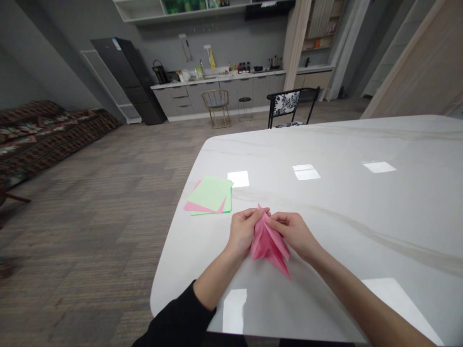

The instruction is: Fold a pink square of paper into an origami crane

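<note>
A folded piece of pink paper (269,243) is held between both hands above the white table. Its narrow tip points away from me, and its loose flaps spread toward the near edge. My left hand (244,230) pinches the paper's upper left side, thumb on top. On the upper right side, the thumb and fingers of my right hand (294,232) grip the fold. Both hands are closed on the paper near its tip, and the fingers beneath it are partly hidden. Green and pink sheets (209,193) lie in a loose stack to the left, beyond my left hand.
The white marble-patterned table (325,202) has its left edge just past the sheet stack. A black chair with a patterned back (285,103) stands at the far side. Farther off are a gold chair (216,100), a stool, a kitchen counter and a dark fridge.
</note>
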The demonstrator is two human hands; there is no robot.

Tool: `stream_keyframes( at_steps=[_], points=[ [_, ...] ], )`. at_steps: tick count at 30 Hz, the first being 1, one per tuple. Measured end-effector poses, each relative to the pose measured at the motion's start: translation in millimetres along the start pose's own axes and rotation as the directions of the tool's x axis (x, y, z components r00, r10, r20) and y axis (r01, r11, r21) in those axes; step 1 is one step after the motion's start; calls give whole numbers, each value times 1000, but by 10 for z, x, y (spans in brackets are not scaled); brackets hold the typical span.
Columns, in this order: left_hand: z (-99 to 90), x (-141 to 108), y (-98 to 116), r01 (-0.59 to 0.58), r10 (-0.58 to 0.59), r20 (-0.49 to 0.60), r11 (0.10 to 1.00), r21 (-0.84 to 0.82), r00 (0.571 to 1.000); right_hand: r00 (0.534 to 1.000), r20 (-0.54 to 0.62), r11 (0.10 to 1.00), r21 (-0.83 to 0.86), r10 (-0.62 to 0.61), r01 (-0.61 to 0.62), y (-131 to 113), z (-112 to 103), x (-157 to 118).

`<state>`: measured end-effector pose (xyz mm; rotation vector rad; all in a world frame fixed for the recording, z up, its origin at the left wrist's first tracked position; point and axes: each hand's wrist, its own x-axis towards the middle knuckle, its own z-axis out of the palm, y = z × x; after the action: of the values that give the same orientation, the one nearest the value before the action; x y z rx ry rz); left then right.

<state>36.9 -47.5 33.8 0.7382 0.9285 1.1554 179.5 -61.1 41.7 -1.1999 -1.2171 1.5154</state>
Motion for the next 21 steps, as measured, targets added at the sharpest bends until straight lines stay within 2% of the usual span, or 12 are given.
stream_keyframes(
  at_steps=[12,21],
  points=[
    [-3,30,-27,-52,47,-108,998,-43,993,1000,12,996,-89,-13,14,-13,16,-19],
    [-25,46,-16,-86,85,-88,996,-1,992,1000,0,997,-74,3,-3,-13,12,-18]
  ],
)
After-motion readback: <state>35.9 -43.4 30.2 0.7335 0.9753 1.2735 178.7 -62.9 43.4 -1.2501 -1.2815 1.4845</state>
